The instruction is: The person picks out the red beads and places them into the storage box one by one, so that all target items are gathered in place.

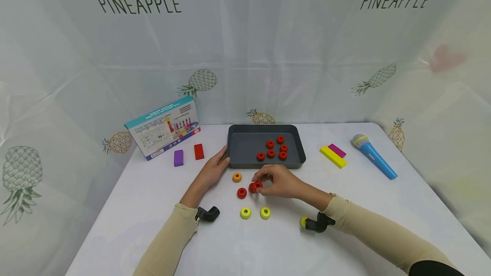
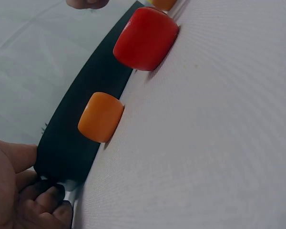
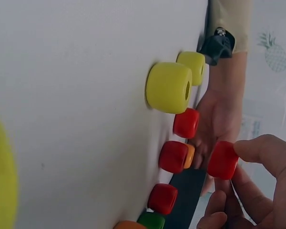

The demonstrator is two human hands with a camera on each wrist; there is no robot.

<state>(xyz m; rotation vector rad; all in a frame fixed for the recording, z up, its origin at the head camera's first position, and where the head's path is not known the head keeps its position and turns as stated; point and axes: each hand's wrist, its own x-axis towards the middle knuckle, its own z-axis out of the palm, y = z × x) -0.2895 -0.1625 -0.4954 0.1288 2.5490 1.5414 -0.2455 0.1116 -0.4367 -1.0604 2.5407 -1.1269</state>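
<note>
My right hand (image 1: 281,182) pinches a red bead (image 3: 223,160) between thumb and fingers, just in front of the grey tray (image 1: 301,139). In the head view the held bead overlaps another red bead (image 1: 251,188) on the table. My left hand (image 1: 212,169) grips the tray's near left corner, its thumb (image 2: 23,156) against the wall. Several red beads (image 1: 270,153) lie inside the tray. Between the hands sit an orange bead (image 1: 237,177) and one more red bead (image 1: 241,193). Two yellow beads (image 1: 245,212) (image 1: 265,212) lie nearer the front.
Left of the tray are a purple block (image 1: 178,158), a red block (image 1: 199,151) and a printed box (image 1: 165,127). To the right lie a yellow block (image 1: 333,157), a magenta block (image 1: 337,150) and a blue microphone (image 1: 376,156). A yellow bead (image 1: 303,222) shows beside the right wrist camera.
</note>
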